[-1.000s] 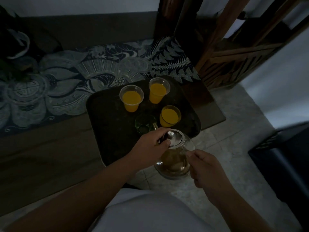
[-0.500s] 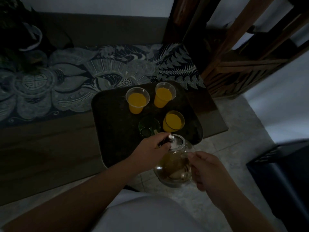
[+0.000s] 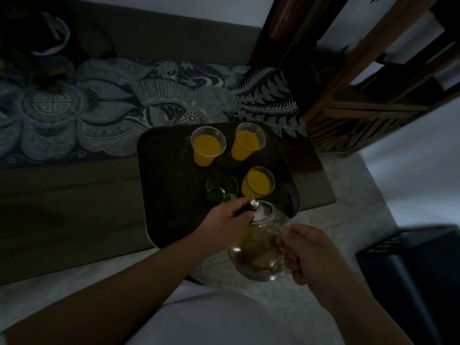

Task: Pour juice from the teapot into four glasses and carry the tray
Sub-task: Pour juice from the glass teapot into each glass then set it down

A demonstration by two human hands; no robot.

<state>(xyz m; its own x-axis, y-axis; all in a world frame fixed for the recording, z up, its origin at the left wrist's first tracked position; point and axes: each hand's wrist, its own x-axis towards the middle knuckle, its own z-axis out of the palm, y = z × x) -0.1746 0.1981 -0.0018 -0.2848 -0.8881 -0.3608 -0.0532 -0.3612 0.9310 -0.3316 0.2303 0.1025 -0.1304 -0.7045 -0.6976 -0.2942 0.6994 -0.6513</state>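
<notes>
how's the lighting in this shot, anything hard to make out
Head view: very dim and underexposed; only the orange juice in three glasses stands out. The fourth glass and dark tray nearly merge. Wide-angle bending at the edges; the glass teapot reads murky.

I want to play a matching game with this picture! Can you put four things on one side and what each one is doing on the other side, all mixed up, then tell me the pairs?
Things:
1. green glass
2. teapot
3. left hand
4. right hand

States:
A. holds the handle
B. tilted toward the tray, glass, mostly drained
C. rests on the lid
D. stands on the tray with no orange fill, beside three glasses of orange juice

Pairs: 1-D, 2-B, 3-C, 4-A
</notes>
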